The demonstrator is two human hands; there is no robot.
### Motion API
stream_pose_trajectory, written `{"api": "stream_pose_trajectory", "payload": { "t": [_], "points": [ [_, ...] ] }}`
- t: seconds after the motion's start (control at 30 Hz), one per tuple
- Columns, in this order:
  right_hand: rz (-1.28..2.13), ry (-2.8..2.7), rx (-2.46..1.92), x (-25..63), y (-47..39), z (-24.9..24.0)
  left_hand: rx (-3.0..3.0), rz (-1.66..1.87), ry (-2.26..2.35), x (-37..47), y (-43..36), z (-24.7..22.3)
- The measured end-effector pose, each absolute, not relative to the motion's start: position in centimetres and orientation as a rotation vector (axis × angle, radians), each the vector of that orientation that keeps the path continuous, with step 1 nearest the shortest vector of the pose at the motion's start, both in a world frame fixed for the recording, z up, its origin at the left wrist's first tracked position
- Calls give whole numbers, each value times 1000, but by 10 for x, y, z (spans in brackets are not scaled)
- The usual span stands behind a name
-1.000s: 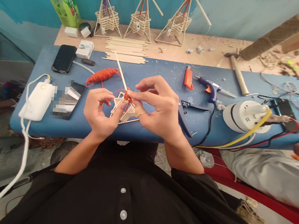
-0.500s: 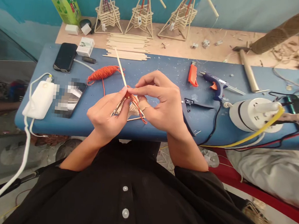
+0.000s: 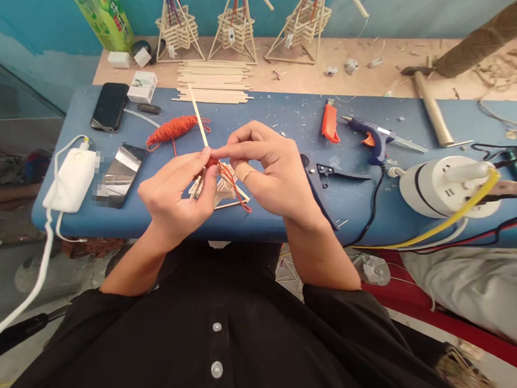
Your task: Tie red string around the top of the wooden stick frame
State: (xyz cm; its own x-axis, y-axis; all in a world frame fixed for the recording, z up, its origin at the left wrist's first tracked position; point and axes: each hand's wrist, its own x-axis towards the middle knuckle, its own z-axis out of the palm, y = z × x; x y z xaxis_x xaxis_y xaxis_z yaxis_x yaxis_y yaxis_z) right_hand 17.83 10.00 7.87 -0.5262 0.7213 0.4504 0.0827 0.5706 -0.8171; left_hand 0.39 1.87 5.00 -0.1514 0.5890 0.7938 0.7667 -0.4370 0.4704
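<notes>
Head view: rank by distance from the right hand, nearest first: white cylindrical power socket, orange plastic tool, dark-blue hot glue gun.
From the right hand:
1. Orange plastic tool: ahead and to its right.
2. Dark-blue hot glue gun: farther right, beside the orange tool.
3. White cylindrical power socket: far right.

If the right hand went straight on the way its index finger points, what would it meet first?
Most likely the left hand, which pinches the orange cord. The right hand's index fingertip looks at or nearly against it; depth is unclear.
</notes>
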Motion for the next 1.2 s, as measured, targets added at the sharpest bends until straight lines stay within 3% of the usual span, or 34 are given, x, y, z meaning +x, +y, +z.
{"api": "stream_pose_trajectory", "payload": {
  "t": [0.43, 1.2],
  "points": [
    [1007, -1974, -794, 170, 95, 60, -1928, -1626, -1625, 7, 17, 57],
    [1018, -1973, -767, 166, 84, 103, -1943, -1931, -1777, 9, 19, 57]
  ]
}}
